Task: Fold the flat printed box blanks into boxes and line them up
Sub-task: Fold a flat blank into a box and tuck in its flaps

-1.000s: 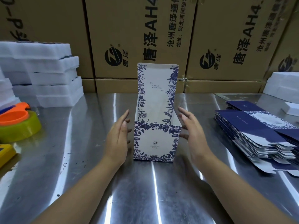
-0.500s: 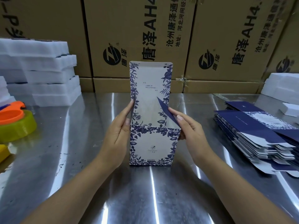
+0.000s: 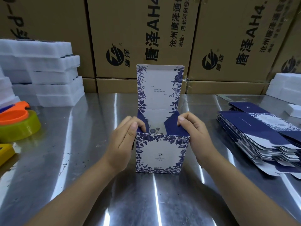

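— What are the hands doing?
— Both are on the box (image 3: 160, 154). It stands upright on the steel table (image 3: 114, 196), dead ahead of the person at twelve o'clock. The left hand (image 3: 123, 141) is at the box's nine o'clock side. Its fingers curl over the top edge and pinch the dark blue left flap (image 3: 140, 119) between thumb and fingertips.
— And the other?
— The right hand (image 3: 198, 136) mirrors it at three o'clock, fingers bent over the rim and nipping the right flap (image 3: 172, 123). Both flaps lean inward over the open mouth.
— Is the lid down?
— No, the lid (image 3: 160, 88) stands straight up from the back edge, white inside with blue flower borders. The front panel carries the same blue pattern.
— Where are the unfolded ones?
— A fanned stack of flat blanks (image 3: 260, 136) lies at two o'clock, apart from the box, navy sides showing.
— Anything on the other side?
— At ten o'clock there's a yellow-green tape roll (image 3: 21, 130) with an orange dispenser (image 3: 13, 115) on it. At nine, near the edge, is a yellow thing (image 3: 4, 152) I can't make out. Farther off, at eleven, are stacked white foam trays (image 3: 40, 75), and there's more white foam (image 3: 286, 85) toward two. Behind everything stands a wall of brown cartons (image 3: 138, 30) with black print.
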